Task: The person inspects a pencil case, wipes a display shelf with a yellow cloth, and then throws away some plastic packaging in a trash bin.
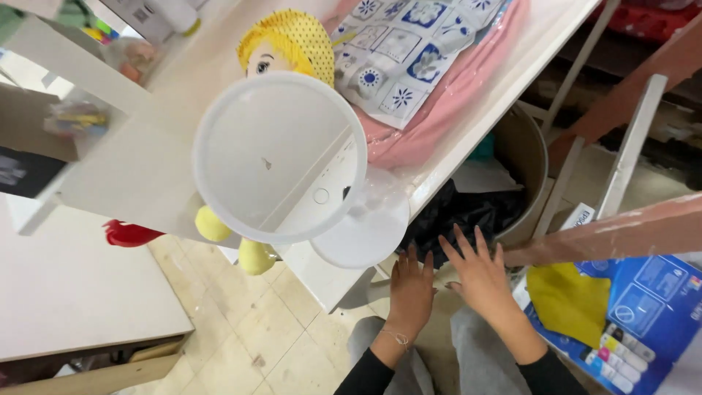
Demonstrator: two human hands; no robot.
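Both hands are seen spread flat, gripping nothing: the left hand (411,291) and right hand (479,272) are held beside black plastic (468,216) in a bin (528,150).

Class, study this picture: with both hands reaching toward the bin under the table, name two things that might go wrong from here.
1. The round white mirror stands near the table edge above both hands; a knock might topple it.
2. The left hand and right hand reach toward the black bag in the bin, whose contents are hidden; something sharp may lie inside.
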